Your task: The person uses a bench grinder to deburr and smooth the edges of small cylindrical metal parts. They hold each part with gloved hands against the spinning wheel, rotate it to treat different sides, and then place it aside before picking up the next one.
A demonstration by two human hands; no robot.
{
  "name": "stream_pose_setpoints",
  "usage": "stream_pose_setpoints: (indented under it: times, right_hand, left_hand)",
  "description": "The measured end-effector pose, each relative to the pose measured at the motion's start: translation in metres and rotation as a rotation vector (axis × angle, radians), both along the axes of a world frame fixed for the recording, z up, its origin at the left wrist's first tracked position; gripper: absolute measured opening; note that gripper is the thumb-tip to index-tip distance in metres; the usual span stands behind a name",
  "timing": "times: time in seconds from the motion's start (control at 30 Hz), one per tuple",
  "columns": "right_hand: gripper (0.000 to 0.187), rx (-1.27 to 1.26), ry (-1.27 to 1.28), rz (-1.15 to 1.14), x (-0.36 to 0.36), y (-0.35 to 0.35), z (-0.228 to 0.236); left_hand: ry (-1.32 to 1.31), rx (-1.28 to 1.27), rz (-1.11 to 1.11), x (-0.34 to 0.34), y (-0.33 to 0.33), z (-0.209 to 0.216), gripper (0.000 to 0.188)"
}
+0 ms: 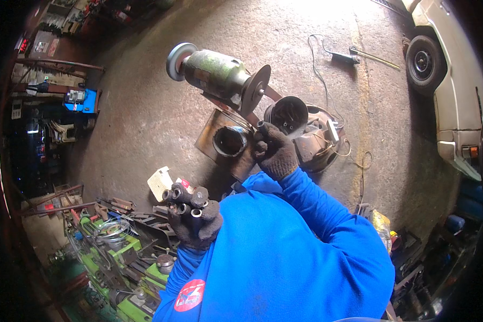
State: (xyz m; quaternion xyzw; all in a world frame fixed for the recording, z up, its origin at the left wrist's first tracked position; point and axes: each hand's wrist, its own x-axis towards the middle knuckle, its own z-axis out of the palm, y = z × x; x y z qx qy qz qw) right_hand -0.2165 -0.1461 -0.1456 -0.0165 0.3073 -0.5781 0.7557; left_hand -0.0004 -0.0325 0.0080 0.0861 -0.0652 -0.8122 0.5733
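Note:
My left hand [193, 225], in a dark work glove, is closed around a bunch of short metal tubes [196, 213], their open ends facing up. My right hand [278, 153], gloved too, grips one short metal tube [261, 125] with its end pointing away from me. That tube is just below the thin disc [256, 90] of a worn green bench grinder [214, 75]; I cannot tell whether they touch. A thicker grey wheel [180, 61] sits on the grinder's left end. Right beside my right hand stands a round metal can [300, 107] with small metal pieces inside.
A dark open container [229, 141] stands below the grinder. On the concrete floor lie a corded power tool [344, 58] and a long rod [378, 58]. A parked vehicle [456, 80] is at the right. Green machinery [139, 306] and metal stock fill the lower left.

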Motion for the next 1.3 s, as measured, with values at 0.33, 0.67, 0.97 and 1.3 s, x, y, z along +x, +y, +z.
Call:
stream_pose_setpoints:
  times: [0.33, 0.67, 0.97, 1.3]
  right_hand:
    - [0.038, -0.115, 0.261, 0.133, 0.001, -0.034, -0.073]
    - [0.043, 0.125, 0.073, 0.047, 0.009, -0.056, -0.099]
    - [0.039, 0.166, 0.214, 0.11, 0.01, -0.061, -0.087]
    - [0.031, 0.0, 0.48, 0.125, 0.02, -0.073, -0.12]
  left_hand:
    - [-0.042, 0.007, 0.001, 0.003, -0.003, 0.005, 0.032]
    - [-0.008, -0.023, -0.038, -0.001, -0.004, 0.009, 0.034]
    - [-0.04, -0.054, -0.007, -0.004, 0.003, 0.008, 0.037]
    - [-0.07, -0.012, 0.015, -0.008, 0.008, 0.012, 0.036]
